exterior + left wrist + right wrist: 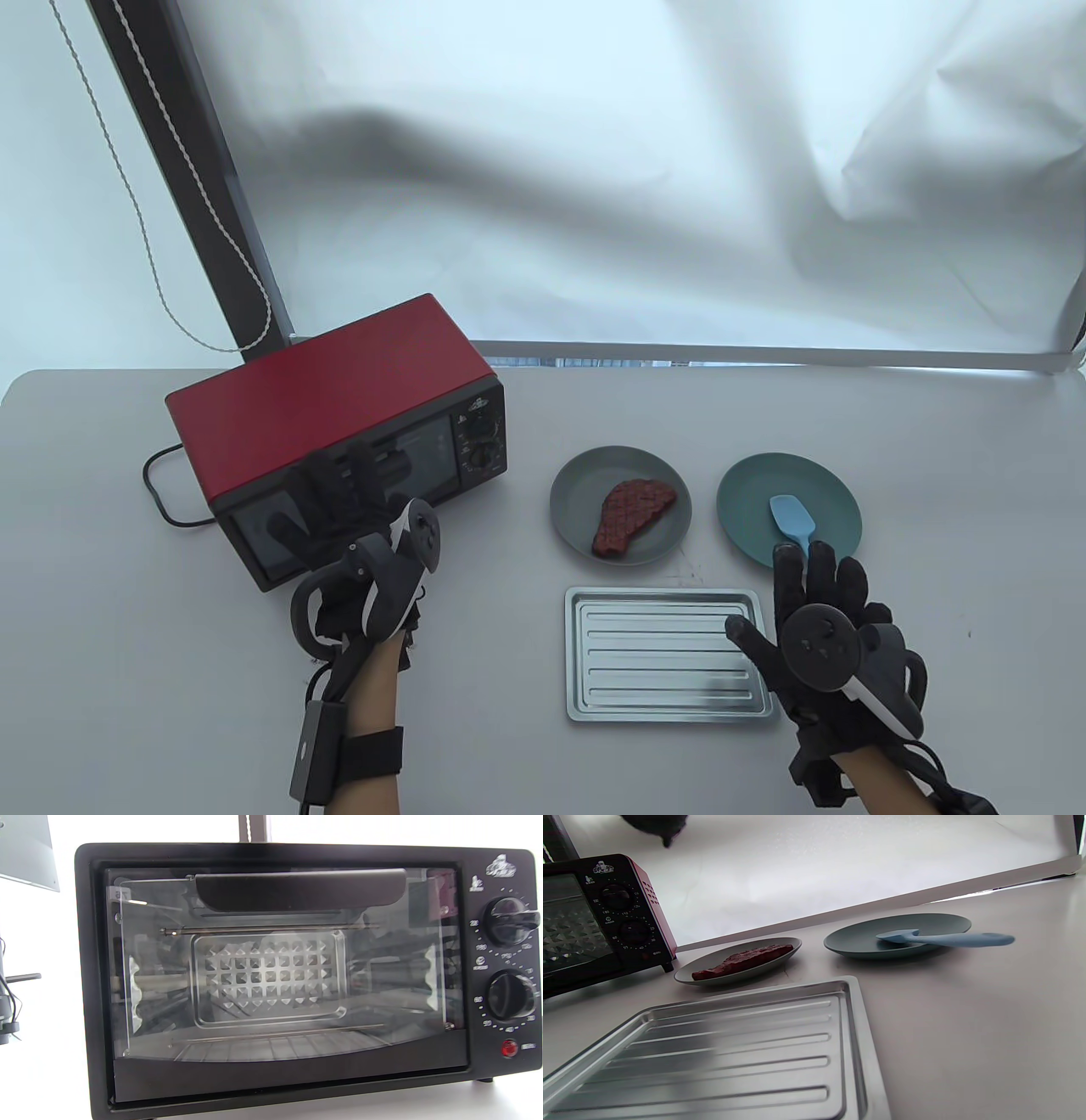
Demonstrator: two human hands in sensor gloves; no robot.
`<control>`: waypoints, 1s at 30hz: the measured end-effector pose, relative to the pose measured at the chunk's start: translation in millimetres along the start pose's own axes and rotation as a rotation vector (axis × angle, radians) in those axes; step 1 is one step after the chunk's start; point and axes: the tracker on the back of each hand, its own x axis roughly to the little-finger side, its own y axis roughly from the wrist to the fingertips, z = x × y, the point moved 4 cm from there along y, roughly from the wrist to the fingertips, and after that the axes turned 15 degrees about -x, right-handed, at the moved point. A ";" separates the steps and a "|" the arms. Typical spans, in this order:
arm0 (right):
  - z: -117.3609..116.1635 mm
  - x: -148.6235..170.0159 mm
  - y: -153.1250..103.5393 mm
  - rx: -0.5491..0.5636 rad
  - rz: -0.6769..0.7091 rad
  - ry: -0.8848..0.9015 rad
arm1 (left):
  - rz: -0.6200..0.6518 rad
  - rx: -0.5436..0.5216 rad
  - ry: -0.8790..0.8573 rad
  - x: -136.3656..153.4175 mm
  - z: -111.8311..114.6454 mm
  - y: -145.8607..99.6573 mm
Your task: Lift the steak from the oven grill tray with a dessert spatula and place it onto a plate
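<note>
steak [632,516] on grey plate [570,501], spatula [793,519] just beyond right hand [819,632] with straight, empty fingers; left hand [373,586] grip unclear

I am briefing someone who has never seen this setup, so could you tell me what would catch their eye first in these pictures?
Probably the red toaster oven at the table's left, its glass door closed, with the left hand in front of it. Next, the brown steak on the grey plate at centre, behind the empty metal tray. To the right, a light blue spatula lies on the teal plate, the right hand open just before its handle.
</note>
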 end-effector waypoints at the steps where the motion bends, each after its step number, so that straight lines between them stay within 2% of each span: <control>1: -0.1 -0.1 -0.1 0.002 0.002 0.000 | 0.001 0.001 -0.005 -0.8 -2.9 -1.2; 8: 0.5 2.9 0.1 0.001 -0.003 0.010 | 0.038 0.066 -0.063 -10.3 -15.8 -15.9; 21: -2.8 -2.6 -2.0 -0.007 0.015 -0.035 | 0.135 0.231 -0.152 -39.2 -13.8 -56.9; 30: -2.7 -1.9 -1.3 -0.012 0.013 -0.033 | 0.230 0.275 -0.236 -68.2 -20.9 -88.0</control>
